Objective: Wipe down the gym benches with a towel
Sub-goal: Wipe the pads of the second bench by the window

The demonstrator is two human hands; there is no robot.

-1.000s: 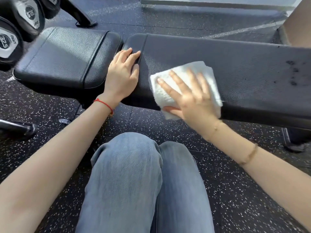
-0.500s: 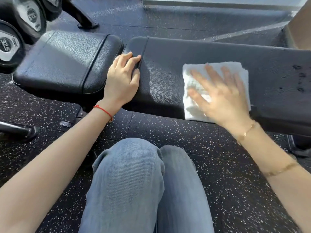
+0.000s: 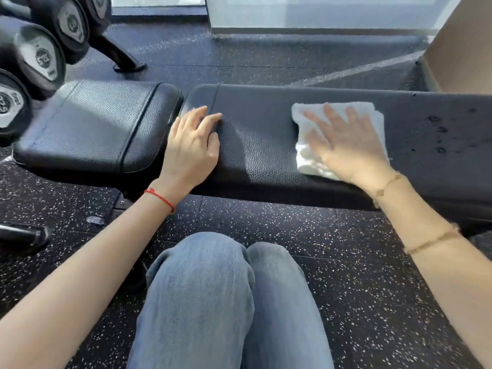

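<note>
Towel point(image 3: 372, 113) slid further right under flat open right hand point(image 3: 346, 147); left hand point(image 3: 191, 150) open, bracing bench point(image 3: 266, 145). Soft, light cloth: press palm mid-fold so it doesn't bunch.

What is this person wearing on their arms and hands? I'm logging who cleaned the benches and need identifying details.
Both forearms are bare, with no sleeves or gloves in view. The left hand has a thin red string bracelet at the wrist. The right hand has a fine gold-toned chain bracelet at the wrist and a second, similar one further up the forearm.
</note>
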